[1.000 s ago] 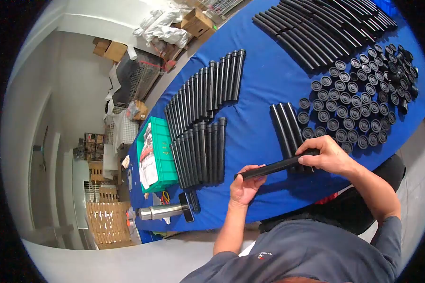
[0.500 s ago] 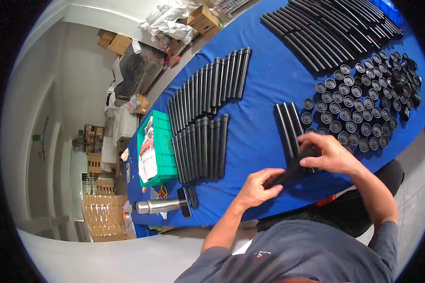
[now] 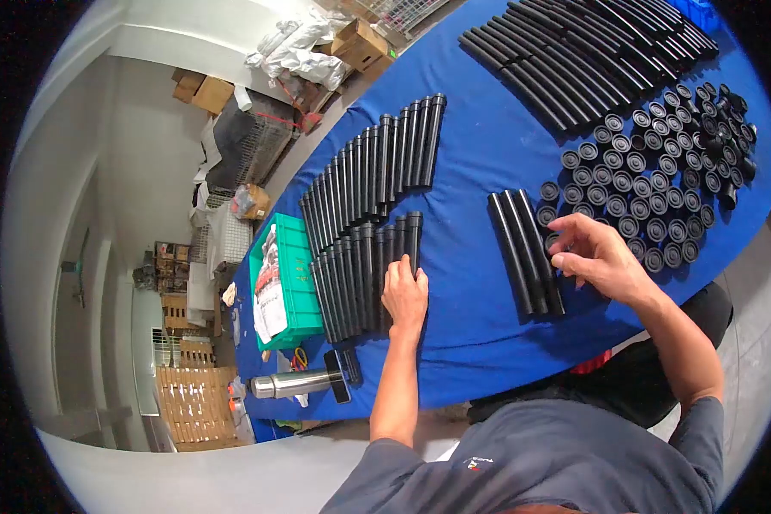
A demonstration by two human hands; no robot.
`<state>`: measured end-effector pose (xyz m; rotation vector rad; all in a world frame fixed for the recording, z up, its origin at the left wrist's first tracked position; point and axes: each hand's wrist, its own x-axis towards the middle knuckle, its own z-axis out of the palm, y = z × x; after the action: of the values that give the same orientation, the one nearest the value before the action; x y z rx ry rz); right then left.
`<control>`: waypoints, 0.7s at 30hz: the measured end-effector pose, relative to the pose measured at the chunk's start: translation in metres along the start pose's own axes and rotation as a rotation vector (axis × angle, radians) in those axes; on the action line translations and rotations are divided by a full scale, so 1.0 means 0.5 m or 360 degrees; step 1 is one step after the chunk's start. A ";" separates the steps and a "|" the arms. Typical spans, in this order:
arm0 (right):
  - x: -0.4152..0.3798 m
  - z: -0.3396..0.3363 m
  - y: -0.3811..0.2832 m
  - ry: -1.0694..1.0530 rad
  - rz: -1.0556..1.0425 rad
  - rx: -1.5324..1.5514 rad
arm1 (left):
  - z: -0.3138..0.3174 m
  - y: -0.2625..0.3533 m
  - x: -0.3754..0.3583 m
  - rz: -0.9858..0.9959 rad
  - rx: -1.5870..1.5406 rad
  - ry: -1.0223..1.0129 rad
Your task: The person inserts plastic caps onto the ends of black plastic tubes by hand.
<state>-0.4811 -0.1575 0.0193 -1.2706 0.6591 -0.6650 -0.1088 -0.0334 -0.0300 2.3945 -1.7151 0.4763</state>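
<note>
My left hand (image 3: 405, 295) is closed over a black capped tube (image 3: 414, 233) at the right end of the lower row of capped tubes (image 3: 349, 278). The hand hides that tube's lower part. My right hand (image 3: 604, 259) has its thumb and forefinger on either side of a round black cap (image 3: 552, 242), at the near left edge of the spread of caps (image 3: 640, 182). Just left of this hand, three plain black tubes (image 3: 522, 257) lie side by side on the blue cloth.
A longer row of capped tubes (image 3: 371, 167) lies farther back. Many plain tubes (image 3: 574, 64) are stacked at the far right. A green crate (image 3: 298, 278) holds papers; near it are a steel flask (image 3: 289, 383) and a phone (image 3: 337, 377) on the blue cloth (image 3: 467, 343).
My hands have come apart from the dark tube they held together. The left moved left to the capped row, which has gained a tube; the right stayed near the caps, its fingers around one.
</note>
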 end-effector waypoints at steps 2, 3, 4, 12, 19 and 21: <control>0.000 -0.006 -0.005 0.0020 0.0017 0.0025 | 0.005 0.001 0.003 -0.0029 0.0043 -0.0041; 0.001 -0.008 -0.007 0.0040 0.0017 0.0052 | 0.006 0.002 0.003 -0.0041 0.0035 -0.0030; 0.003 -0.010 -0.007 0.0058 0.0017 0.0079 | 0.006 0.004 0.003 -0.0055 0.0027 -0.0020; 0.006 -0.071 -0.054 0.0468 -0.0194 0.0212 | 0.014 -0.009 0.003 0.0045 -0.0073 -0.0016; 0.005 -0.130 -0.061 0.0745 -0.0425 0.0244 | -0.002 0.013 0.011 0.0051 -0.0068 0.0076; 0.005 -0.130 -0.058 0.0728 -0.0426 0.0282 | -0.006 0.038 0.019 0.0152 -0.0288 0.0120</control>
<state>-0.5310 -0.2050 0.0365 -1.0559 0.7868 -1.2307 -0.1245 -0.0475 -0.0247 2.1511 -1.7646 0.3998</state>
